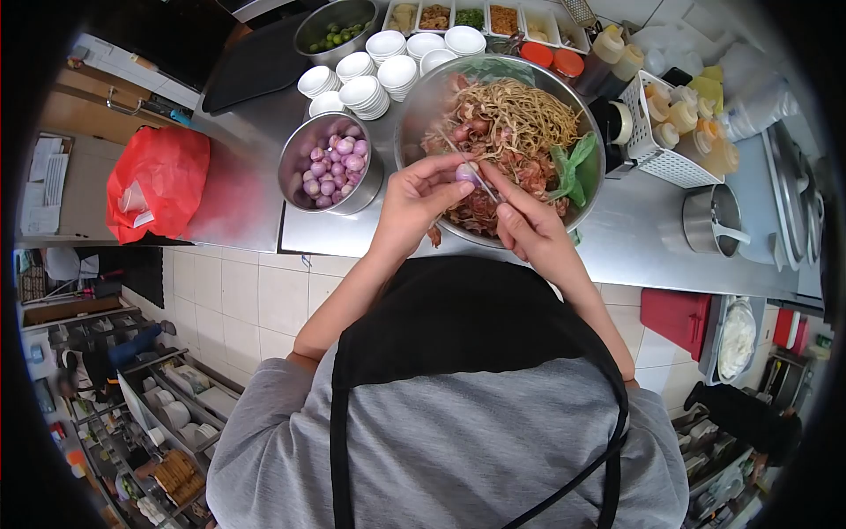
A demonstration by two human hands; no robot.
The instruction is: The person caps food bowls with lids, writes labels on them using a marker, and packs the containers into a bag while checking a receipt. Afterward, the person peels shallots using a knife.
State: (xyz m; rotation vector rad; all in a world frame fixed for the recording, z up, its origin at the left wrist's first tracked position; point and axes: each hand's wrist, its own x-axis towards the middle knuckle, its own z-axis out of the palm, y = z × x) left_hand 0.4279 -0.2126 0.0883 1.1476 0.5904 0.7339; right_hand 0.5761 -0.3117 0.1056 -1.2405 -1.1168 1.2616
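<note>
Above the stainless-steel counter, a shallot was pinched by the left hand over a steel mixing bowl and a slim knife was gripped by the right hand, peeling being judged in hand and a shallow, controlled stroke apparently being called for next.

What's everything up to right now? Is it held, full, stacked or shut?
Left hand: holding a purple shallot
Right hand: holding a thin knife
Steel pot: partly filled with loose shallots
Big metal bowl: piled with reddish peelings and brown strands
White bowls: mostly stacked
Red-lidded jars: shut
Red bag: crumpled
</note>
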